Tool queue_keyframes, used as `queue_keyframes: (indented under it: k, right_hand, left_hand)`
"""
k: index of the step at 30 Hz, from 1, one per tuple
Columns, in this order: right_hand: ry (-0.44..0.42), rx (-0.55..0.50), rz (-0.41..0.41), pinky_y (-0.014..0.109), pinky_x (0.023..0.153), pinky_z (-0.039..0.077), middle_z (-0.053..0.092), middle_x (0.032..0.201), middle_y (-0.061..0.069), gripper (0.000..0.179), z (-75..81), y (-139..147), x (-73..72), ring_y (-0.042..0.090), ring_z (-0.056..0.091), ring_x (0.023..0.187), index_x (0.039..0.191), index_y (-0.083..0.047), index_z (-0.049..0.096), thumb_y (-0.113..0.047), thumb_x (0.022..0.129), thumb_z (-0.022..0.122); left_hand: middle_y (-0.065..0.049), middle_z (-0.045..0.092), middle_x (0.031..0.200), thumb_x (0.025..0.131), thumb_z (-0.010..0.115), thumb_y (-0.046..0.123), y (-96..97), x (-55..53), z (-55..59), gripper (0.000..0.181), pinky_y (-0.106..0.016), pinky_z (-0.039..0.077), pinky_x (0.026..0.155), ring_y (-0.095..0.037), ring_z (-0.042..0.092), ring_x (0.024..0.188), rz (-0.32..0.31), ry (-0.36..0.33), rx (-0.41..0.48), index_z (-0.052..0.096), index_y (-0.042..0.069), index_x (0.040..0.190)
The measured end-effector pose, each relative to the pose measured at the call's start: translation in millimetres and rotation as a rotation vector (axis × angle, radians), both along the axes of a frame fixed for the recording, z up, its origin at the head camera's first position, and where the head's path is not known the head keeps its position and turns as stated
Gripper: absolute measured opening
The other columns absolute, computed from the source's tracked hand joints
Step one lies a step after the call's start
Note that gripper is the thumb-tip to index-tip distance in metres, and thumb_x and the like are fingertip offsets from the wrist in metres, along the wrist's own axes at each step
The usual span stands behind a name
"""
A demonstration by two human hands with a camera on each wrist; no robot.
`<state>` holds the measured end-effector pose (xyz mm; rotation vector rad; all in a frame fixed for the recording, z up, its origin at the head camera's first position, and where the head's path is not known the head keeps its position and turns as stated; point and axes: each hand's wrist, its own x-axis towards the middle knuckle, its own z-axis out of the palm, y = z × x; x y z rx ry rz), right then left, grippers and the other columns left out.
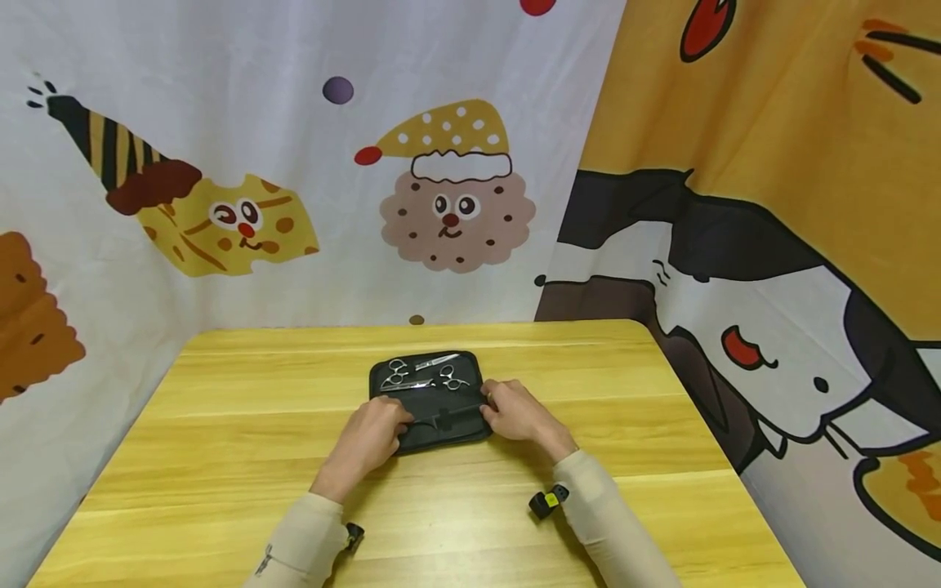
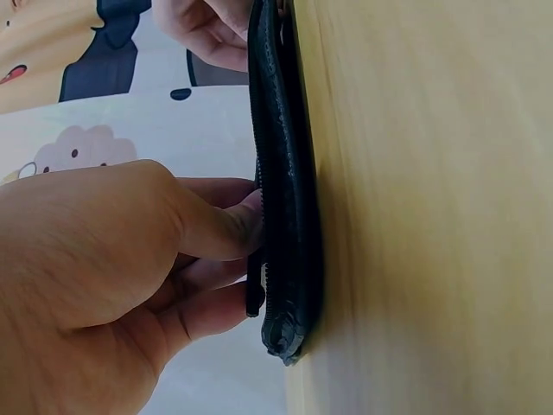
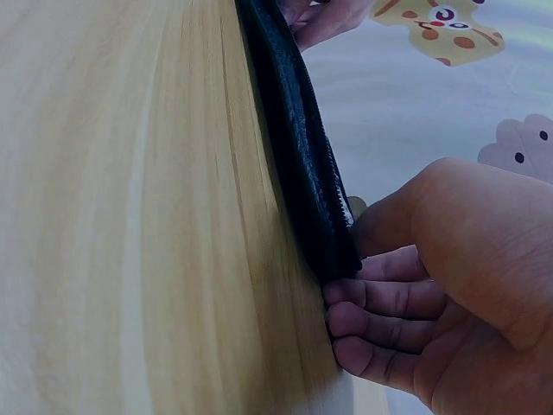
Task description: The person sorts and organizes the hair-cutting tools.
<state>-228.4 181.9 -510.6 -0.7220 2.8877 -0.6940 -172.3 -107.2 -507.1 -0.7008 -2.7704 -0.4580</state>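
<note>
An unfolded black zip case (image 1: 419, 445) lies on the wooden table. Two pairs of silver scissors, the upper pair (image 1: 434, 361) and the lower pair (image 1: 408, 385), lie in its far half, with other silver finger rings beside them. A slim black comb (image 1: 463, 411) lies across the near half by a small strap (image 1: 443, 419). My left hand (image 1: 375, 429) pinches the comb's left end between thumb and fingers; a thin black end (image 2: 255, 298) juts past the fingertips. At the case's right edge, my right hand (image 1: 512, 408) grips it, thumb on top, other fingertips low against the table.
The wooden table (image 1: 257, 441) extends around the case on all sides. Behind it hangs a white curtain (image 1: 272, 122) with cartoon prints, and a yellow printed curtain (image 1: 809, 122) hangs along the right. Black wrist devices (image 1: 544, 502) sit at both sleeves.
</note>
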Motion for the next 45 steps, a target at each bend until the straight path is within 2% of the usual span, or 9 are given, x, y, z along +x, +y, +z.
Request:
queue_keyframes:
  k: [5,13,19,26,30,36,40,45]
  right_hand:
    - [-0.026,0.006,-0.022,0.037,0.081,0.059,0.073,0.094,0.005,0.037,0.4,0,0.7,0.017,0.065,0.086,0.141,0.006,0.07,-0.014,0.109,0.07]
    - [-0.039,-0.012,-0.031,0.037,0.08,0.059,0.076,0.1,0.008,0.037,0.9,1,2.3,0.018,0.066,0.087,0.14,0.005,0.071,-0.015,0.109,0.07]
    - [-0.037,-0.018,-0.02,0.039,0.084,0.062,0.079,0.102,0.01,0.036,1.2,1,1.1,0.017,0.068,0.088,0.139,0.005,0.072,-0.015,0.109,0.07]
    - [-0.05,-0.032,-0.02,0.039,0.085,0.064,0.082,0.104,0.009,0.035,2.0,0,0.5,0.016,0.07,0.09,0.139,0.004,0.072,-0.014,0.109,0.07]
    - [-0.052,-0.034,-0.02,0.04,0.086,0.064,0.081,0.103,0.009,0.035,2.3,1,0.5,0.016,0.07,0.09,0.139,0.004,0.072,-0.015,0.109,0.071]
    - [-0.057,-0.034,-0.014,0.039,0.086,0.064,0.08,0.101,0.007,0.034,3.0,2,0.1,0.016,0.069,0.089,0.139,0.004,0.073,-0.014,0.109,0.071]
    - [-0.059,-0.031,-0.012,0.039,0.087,0.063,0.08,0.101,0.006,0.034,2.3,2,-0.3,0.015,0.069,0.089,0.139,0.003,0.073,-0.014,0.11,0.069]
    - [-0.066,-0.034,-0.013,0.039,0.086,0.062,0.081,0.102,0.006,0.034,1.7,3,-0.6,0.016,0.068,0.089,0.14,0.002,0.073,-0.013,0.11,0.067]
  left_hand:
    - [-0.005,0.08,0.087,0.088,0.083,-0.012,0.9,-1.0,-3.5,0.022,-0.046,0.07,0.074,-0.025,0.079,0.084,0.012,-0.029,0.003,0.091,0.009,0.093]
    - [-0.002,0.078,0.086,0.091,0.086,-0.004,1.0,-1.3,-5.5,0.015,-0.044,0.068,0.071,-0.022,0.078,0.081,0.022,-0.056,0.053,0.091,0.011,0.093]
    - [-0.003,0.082,0.097,0.098,0.087,0.01,1.3,-2.1,-3.4,0.006,-0.045,0.069,0.079,-0.022,0.078,0.088,0.023,-0.096,0.072,0.091,0.01,0.103]
    - [-0.012,0.085,0.114,0.1,0.087,0.017,-5.0,-6.6,0.1,0.018,-0.054,0.069,0.097,-0.031,0.081,0.107,0.014,-0.081,0.155,0.089,0.006,0.114]
    - [-0.018,0.082,0.125,0.1,0.088,0.018,-14.0,-11.4,-0.3,0.028,-0.06,0.066,0.103,-0.04,0.079,0.117,0.042,-0.065,0.209,0.086,0.004,0.124]
    - [-0.025,0.077,0.136,0.102,0.086,0.018,-30.0,-18.6,-1.4,0.041,-0.064,0.063,0.11,-0.046,0.076,0.126,0.096,-0.1,0.314,0.079,-0.002,0.137]
    - [-0.028,0.075,0.14,0.103,0.085,0.018,-38.2,-23.6,-2.4,0.046,-0.065,0.064,0.106,-0.045,0.077,0.123,0.125,-0.102,0.361,0.074,-0.003,0.143]
    - [-0.03,0.074,0.138,0.103,0.084,0.012,-44.1,-33.1,-4.4,0.046,-0.06,0.067,0.098,-0.044,0.078,0.117,0.138,-0.076,0.404,0.073,-0.007,0.143]
